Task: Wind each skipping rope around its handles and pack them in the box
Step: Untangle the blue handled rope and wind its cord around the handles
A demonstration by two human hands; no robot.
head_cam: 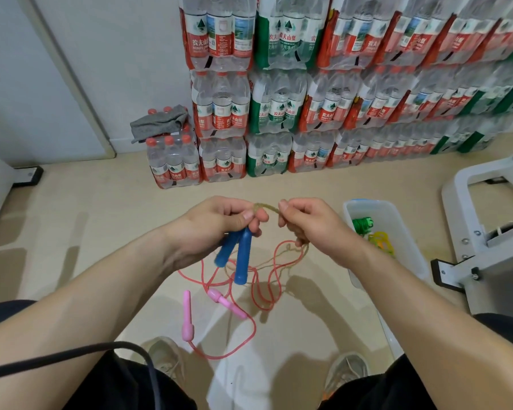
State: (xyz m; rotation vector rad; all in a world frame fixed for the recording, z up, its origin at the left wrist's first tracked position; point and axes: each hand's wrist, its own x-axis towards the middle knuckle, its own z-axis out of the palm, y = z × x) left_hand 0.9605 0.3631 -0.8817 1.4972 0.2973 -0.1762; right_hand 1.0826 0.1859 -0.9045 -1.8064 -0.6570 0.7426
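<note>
box (412, 250): translucent white, open top, on the floor
in box: green rope (362, 224) bundled at the far end; yellow rope (382, 243) just beside it, nearer the person; both partly hidden by the right forearm
left hand (216, 220): left of box, raised off the floor; fingers curled, gripping both blue handles (241, 257) by their top ends, thumb across them; handles side by side, hanging tilted down toward the person
right hand (308, 224): between left hand and box, same height; thumb and forefinger pinch the tan cord (266, 207), other fingers curled round more cord below
tan cord: short arc bridges the two hands; the rest drops from the right hand in loose loops to the floor left of box; can't tell whether any turn is on the handles
pink rope (251, 335): on the floor left of box, nearer the person, unwound; loops tangle with the tan cord under the hands
pink handles (187, 318): two, apart from each other, lying flat, untouched
bottle packs (308, 99): stacked wall of shrink-wrapped water behind box
grey cloth (160, 122): on a low pack, far left of box
white frame (486, 232): right of box, close beside it
black cable (71, 355): over the left knee, far left of box
shoes (164, 356): both near the bottom edge, left of box
</note>
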